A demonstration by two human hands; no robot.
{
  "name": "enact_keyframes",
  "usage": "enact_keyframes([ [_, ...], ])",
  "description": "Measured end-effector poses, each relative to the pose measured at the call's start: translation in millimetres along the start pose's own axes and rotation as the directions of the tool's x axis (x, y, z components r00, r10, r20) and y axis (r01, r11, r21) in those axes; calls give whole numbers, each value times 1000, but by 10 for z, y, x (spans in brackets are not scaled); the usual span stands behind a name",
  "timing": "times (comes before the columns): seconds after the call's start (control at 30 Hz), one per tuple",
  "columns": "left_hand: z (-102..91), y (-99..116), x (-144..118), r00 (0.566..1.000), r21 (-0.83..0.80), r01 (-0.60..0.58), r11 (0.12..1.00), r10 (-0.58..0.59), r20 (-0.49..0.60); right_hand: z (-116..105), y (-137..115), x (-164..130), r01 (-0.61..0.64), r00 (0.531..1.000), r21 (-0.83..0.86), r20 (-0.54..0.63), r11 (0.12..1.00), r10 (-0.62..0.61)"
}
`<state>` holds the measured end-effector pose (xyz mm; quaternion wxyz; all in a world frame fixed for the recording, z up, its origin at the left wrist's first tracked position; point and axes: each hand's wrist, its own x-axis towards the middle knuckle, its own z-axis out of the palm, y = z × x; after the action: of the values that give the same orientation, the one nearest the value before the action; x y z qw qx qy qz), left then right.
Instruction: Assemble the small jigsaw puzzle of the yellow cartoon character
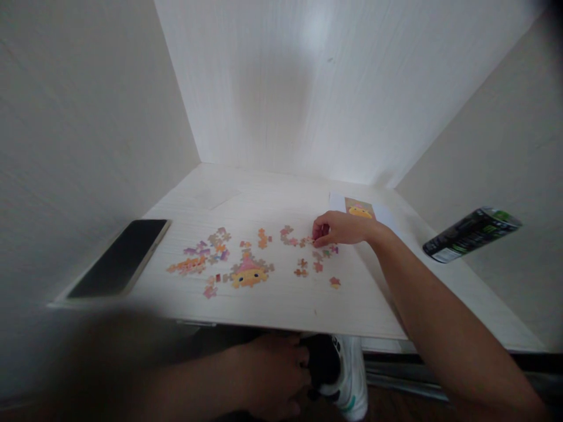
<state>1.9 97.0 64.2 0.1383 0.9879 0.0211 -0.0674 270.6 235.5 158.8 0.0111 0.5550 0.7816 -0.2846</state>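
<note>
right hand (pixel 341 228) pinching a puzzle piece (pixel 313 239) toward the desk's (pixel 272 310) far right corner | left hand (pixel 275 375) curling below the near edge, grip unclear | phone (pixel 121 257) lying at left edge

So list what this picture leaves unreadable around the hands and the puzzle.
- Right hand: whether its curled fingers pinch a puzzle piece is hidden by the fingers themselves.
- Left hand: below the table edge, dim and blurred; what it touches beside the shoe is unclear.
- Reference picture: partly covered by the right hand.
- Can: label too small to read.
</note>
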Motion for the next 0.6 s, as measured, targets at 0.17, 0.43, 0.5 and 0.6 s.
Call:
enact_keyframes([
  [0.17,-27,32,29,1000,30,3,1000,-4,31,-1,10,13,-8,999,24,32,1000,7],
  [0.43,-116,143,15,990,31,-121,992,123,-64,19,12,58,10,992,-26,-123,1000,-13],
  [0.5,-151,145,16,970,47,-201,978,206,-131,61,-56,101,29,961,-56,-272,998,-43],
  [0.6,-216,133,21,908,69,-288,955,295,-297,198,-250,173,182,861,-155,-453,971,-233],
])
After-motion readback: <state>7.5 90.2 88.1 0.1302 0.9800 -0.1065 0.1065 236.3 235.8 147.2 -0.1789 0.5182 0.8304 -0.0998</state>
